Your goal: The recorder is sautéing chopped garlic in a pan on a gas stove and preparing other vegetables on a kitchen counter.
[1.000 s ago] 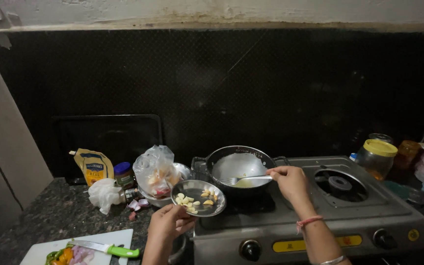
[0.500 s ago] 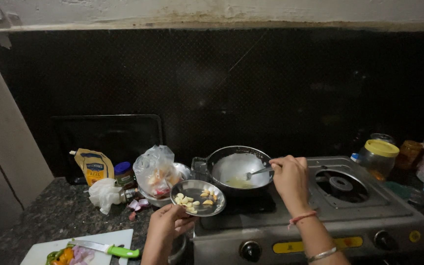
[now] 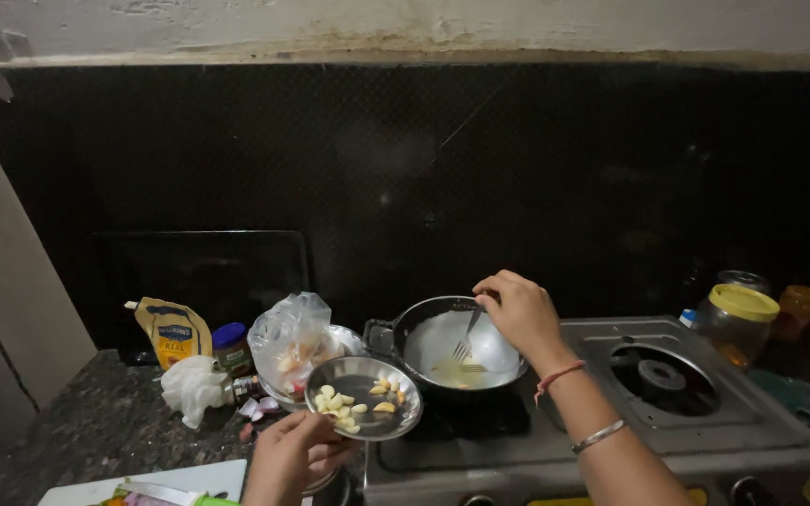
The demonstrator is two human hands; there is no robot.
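My left hand [image 3: 294, 456] holds a small steel plate [image 3: 364, 396] with several peeled garlic cloves [image 3: 337, 403], tilted slightly and held just left of the pan. My right hand [image 3: 518, 314] grips a fork [image 3: 466, 338] whose tines dip into a dark round pan [image 3: 460, 343] with a little yellowish liquid at its bottom. The pan sits on the left burner of a steel gas stove [image 3: 611, 440].
A clear plastic bag [image 3: 290, 342], a yellow sauce pouch [image 3: 172, 331], a blue-lidded jar [image 3: 232, 348] and crumpled white plastic [image 3: 192, 388] stand on the dark counter at left. A white cutting board [image 3: 166, 483] lies at the front. A yellow-lidded jar [image 3: 736, 321] stands right of the free burner [image 3: 658, 376].
My right hand moved from the pan's right side to above its rim, tipping the fork upright into the pan. The camera view shifted slightly; the plate stays beside the pan.
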